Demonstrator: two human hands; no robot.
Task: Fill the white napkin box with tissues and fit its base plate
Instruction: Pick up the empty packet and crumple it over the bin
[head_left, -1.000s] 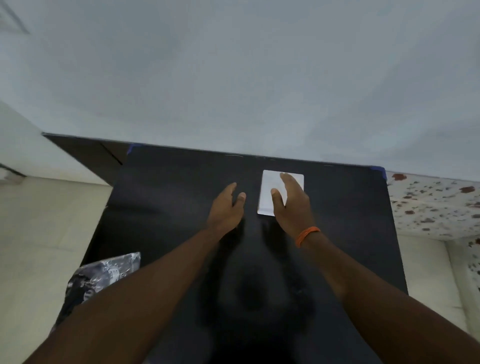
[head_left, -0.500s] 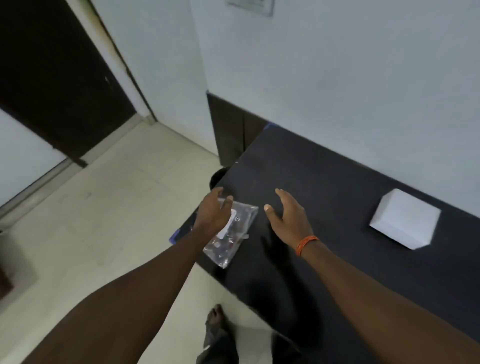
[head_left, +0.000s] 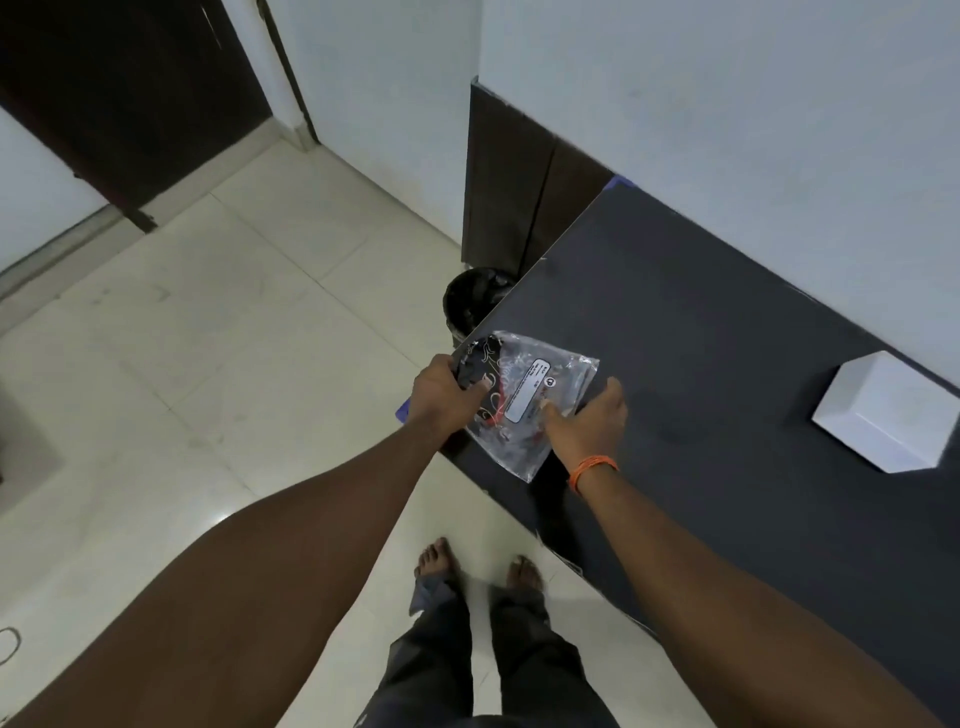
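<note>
Gripping crinkly clear plastic packet (head_left: 530, 400) at matte black table (head_left: 727, 338) corner with left hand (head_left: 447, 395). Right hand (head_left: 587, 421) touching its edge, can't tell grip. Blocky white napkin box (head_left: 883, 421) well off right, slightly cropped.

A black table (head_left: 727, 364) fills the view's 3 o'clock side, with blue tape (head_left: 621, 182) on its far corner toward 1 o'clock. A black bin (head_left: 470, 304) stands on the pale tiled floor (head_left: 208, 338) just beside the table's edge, near centre. A dark door (head_left: 130, 93) fills the 10 o'clock corner
</note>
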